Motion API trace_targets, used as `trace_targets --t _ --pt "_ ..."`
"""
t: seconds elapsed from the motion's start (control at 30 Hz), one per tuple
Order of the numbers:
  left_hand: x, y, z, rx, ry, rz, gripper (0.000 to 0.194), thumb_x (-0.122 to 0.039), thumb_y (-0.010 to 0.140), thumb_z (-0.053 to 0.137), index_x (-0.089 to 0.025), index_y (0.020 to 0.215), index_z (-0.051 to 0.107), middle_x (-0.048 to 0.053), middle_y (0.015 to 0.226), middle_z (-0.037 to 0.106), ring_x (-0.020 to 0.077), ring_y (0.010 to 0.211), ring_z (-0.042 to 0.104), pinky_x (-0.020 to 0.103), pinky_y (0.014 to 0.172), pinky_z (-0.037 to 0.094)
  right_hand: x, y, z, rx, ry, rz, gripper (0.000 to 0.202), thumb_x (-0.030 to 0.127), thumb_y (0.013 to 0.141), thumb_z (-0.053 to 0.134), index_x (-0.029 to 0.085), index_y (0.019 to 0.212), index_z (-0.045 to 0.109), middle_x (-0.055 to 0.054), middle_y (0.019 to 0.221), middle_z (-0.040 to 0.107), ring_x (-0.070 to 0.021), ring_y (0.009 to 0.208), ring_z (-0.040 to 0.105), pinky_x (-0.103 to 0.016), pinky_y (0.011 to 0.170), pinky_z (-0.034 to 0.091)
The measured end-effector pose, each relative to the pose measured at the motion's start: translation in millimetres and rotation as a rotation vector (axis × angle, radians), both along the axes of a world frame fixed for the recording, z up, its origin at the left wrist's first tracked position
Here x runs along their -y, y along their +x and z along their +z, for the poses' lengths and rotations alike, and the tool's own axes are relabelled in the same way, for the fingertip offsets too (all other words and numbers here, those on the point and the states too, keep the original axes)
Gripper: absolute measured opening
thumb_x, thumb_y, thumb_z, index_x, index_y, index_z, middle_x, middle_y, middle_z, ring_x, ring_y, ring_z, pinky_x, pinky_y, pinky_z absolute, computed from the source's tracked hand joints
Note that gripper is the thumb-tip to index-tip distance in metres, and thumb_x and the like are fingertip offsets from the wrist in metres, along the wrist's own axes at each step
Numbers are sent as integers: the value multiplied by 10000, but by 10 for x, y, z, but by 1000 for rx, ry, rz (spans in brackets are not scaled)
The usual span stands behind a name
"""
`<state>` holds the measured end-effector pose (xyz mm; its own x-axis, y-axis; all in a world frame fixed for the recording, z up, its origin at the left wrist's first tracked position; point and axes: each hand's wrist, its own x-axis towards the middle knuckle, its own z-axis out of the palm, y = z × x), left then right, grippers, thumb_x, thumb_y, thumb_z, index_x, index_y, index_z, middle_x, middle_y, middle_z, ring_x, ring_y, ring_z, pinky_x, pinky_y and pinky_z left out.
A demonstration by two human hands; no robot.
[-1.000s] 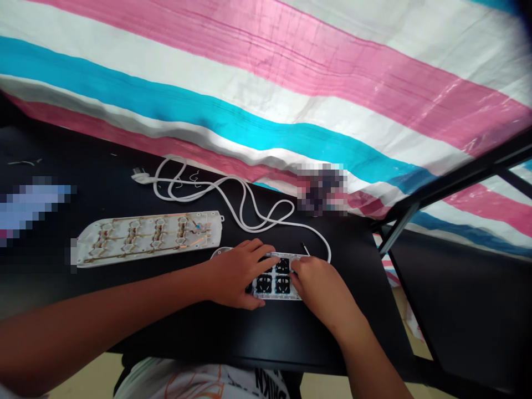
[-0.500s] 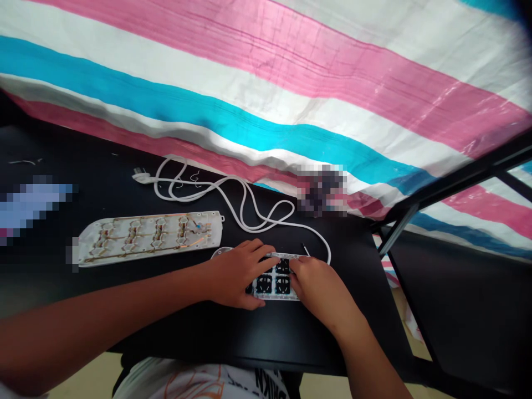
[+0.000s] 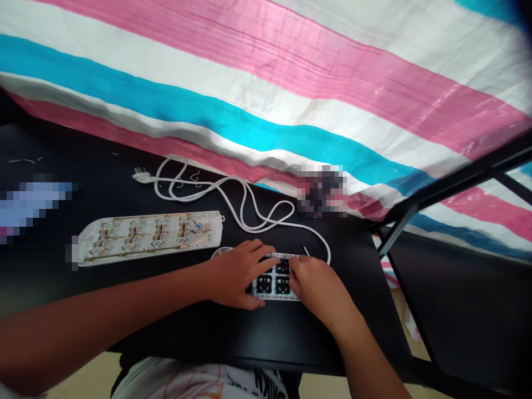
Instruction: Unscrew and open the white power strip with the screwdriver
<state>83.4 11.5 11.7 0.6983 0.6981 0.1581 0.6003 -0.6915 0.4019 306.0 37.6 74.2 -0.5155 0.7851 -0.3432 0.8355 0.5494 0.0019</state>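
My left hand (image 3: 236,275) lies across a white power strip half with black socket inserts (image 3: 264,284), fingers over its far edge and thumb at the near edge, gripping it against the table. At the strip's right end my right hand (image 3: 318,288) is closed, its fingertips curled down onto the end beside the sockets. Whatever those fingers pinch is hidden by the hand. A white power cord (image 3: 316,231) runs round behind the right hand. A thin dark rod or wire (image 3: 305,250) shows just beyond it.
The other power strip half (image 3: 152,235), with metal strips and wires inside, lies on the black table (image 3: 249,338) to the left. The cord's plug (image 3: 142,176) and wire scraps (image 3: 196,178) are farther back. Striped sheeting (image 3: 257,122) hangs behind; a dark metal frame (image 3: 457,177) stands right.
My right hand and forearm have shifted very slightly to the left. My left hand, the strip halves and the cord stay where they were.
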Motion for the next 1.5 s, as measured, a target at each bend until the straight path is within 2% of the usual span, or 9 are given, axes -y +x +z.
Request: trace_targets --t 0.27,0.5,0.7,1.17,1.5 --pt "-3 -1 -4 -6 -2 -2 856 -499 784 799 -113 1475 473 208 1459 505 379 1199 503 565 1040 474 -16 16 35 5 -25 3 269 180 1018 449 171 1006 717 -85 1007 757 -232 887 729 -319 706 440" --pt "6 -4 -9 1 -5 5 863 -499 772 808 -117 1472 479 205 1472 497 381 1214 497 565 1050 468 11 66 81 -37 -49 5 171 180 946 553 172 1010 711 -90 1053 741 -228 923 719 -305 734 447" --pt "8 -3 3 0 -5 8 855 -498 782 804 -122 1476 475 202 1471 500 379 1221 499 562 1057 466 3 60 142 -12 -76 21 265 80 925 488 171 1049 704 -89 1089 733 -228 950 716 -311 724 440" --pt "10 -1 -11 1 -4 10 866 -487 769 817 -125 1475 469 199 1470 503 372 1217 499 560 1063 469 -8 93 20 -25 14 58 216 143 894 560 136 1065 693 -114 1077 697 -268 1042 674 -339 809 493" --pt "12 1 -13 6 8 0 877 -497 764 819 -116 1474 474 205 1471 500 381 1213 502 570 1049 471 -40 124 6 -52 5 91 188 170 864 592 135 1021 688 -105 1049 686 -247 1014 673 -321 805 483"
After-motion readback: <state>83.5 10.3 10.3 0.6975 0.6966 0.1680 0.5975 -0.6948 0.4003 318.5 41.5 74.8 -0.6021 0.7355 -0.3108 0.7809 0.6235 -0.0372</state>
